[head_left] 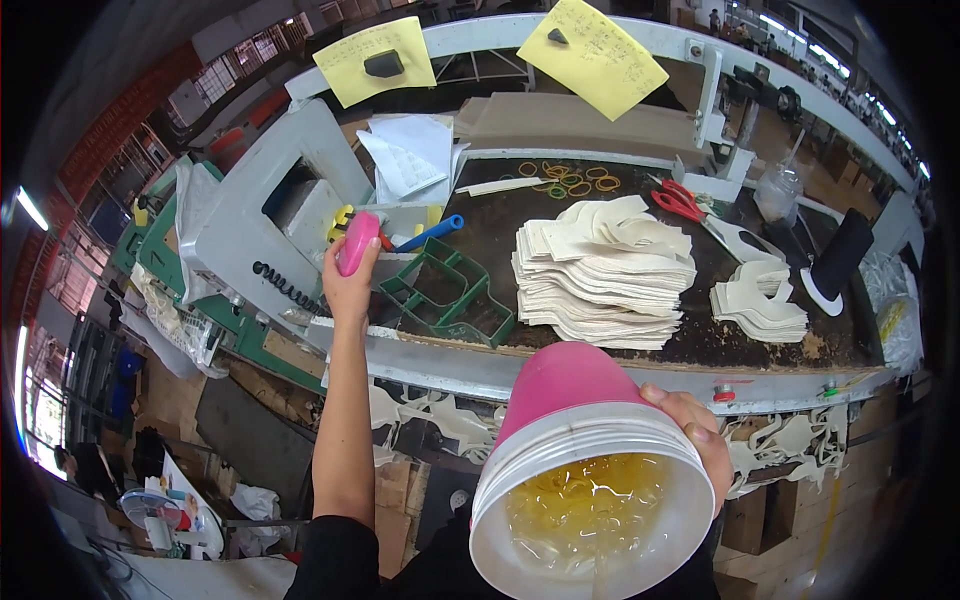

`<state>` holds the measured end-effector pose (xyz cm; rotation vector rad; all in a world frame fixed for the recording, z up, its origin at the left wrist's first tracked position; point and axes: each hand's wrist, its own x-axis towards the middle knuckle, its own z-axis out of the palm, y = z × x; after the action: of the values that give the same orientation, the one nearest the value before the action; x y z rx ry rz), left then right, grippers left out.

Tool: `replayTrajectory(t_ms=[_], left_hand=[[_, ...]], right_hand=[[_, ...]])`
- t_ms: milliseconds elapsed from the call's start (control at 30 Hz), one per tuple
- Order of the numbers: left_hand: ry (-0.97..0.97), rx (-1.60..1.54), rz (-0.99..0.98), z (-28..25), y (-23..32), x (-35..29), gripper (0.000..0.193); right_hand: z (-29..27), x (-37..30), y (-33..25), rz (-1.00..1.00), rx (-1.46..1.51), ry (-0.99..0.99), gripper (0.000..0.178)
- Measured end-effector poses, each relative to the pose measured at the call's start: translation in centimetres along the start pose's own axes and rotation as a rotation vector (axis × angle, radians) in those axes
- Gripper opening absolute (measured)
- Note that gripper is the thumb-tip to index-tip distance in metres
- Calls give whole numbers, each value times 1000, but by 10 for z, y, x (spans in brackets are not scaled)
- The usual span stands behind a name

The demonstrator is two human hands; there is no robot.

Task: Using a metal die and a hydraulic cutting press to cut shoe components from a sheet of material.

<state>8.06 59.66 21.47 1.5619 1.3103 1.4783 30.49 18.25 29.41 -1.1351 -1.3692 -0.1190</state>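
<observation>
My left hand (350, 280) is raised at the machine side of the worktable, gripping a pink rounded lid-like piece (358, 243). Closer to me, my right hand (700, 440) wraps round the side of a pink cup (565, 380) with a white threaded rim. The cup is tipped so its mouth faces me, and a clear yellow, jelly-like drink (590, 505) shows inside. Just right of my left hand, a green metal cutting die (450, 295) lies on the table, with a blue-handled tool (430, 233) behind it.
A tall stack of cream cut pieces (605, 280) stands mid-table, with a smaller stack (758, 305) to its right. Red-handled scissors (690, 205) and rubber bands (570, 180) lie behind. The grey machine head (270, 200) stands left; cream scraps (790, 450) hang below the front edge.
</observation>
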Motion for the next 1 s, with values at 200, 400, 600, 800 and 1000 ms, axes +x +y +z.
replayTrajectory(t_ms=[200,400,600,800,1000], left_hand=[[-12,-11,7,-3,3,-3,72],[-13,23,19,-1,2,-2,75],[-13,8,13,-2,-2,-3,75],[-39,-23,4,3,2,-4,76],[-34,-1,22,12,3,4,76]], right_hand=[[-8,-5,4,111,-32,-102,44],[-6,-6,3,160,-62,-63,46],[-7,-8,9,159,-41,-29,47],[-4,-1,3,152,-90,22,43],[7,2,11,175,-100,106,61]])
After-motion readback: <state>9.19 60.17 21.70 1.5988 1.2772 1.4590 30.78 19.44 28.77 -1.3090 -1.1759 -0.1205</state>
